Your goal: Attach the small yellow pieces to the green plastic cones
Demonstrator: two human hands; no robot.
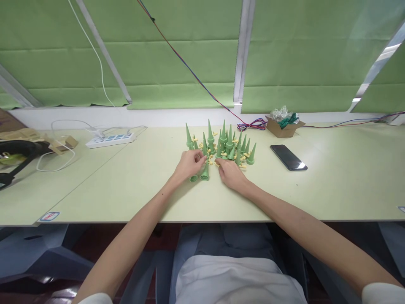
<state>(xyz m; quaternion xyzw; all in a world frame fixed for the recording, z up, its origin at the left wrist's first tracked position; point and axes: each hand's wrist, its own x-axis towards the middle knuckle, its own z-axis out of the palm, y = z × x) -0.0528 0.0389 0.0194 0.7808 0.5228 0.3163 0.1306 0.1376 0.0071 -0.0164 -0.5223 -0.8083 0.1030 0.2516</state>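
Several green cones [229, 141] with small yellow pieces [243, 166] among them stand grouped on the pale table [126, 185]. At the left front of the group is my left hand [189, 164], its thumb and fingers closed beside a cone; what lies between the fingertips is too small to make out. Two cones lie on their sides below that hand, their hollow ends facing me, one of them a green cone [205, 174]. My right hand [231, 173] is at the front of the group, fingers bent and together at a yellow piece [217, 164].
Right of the cones lies a black phone [288, 157]. Behind it sits a small cardboard box [281, 128] with plastic and green material, beside a coiled cable [253, 124]. Further left are a power strip [110, 140], a white cord and a black object [22, 147].
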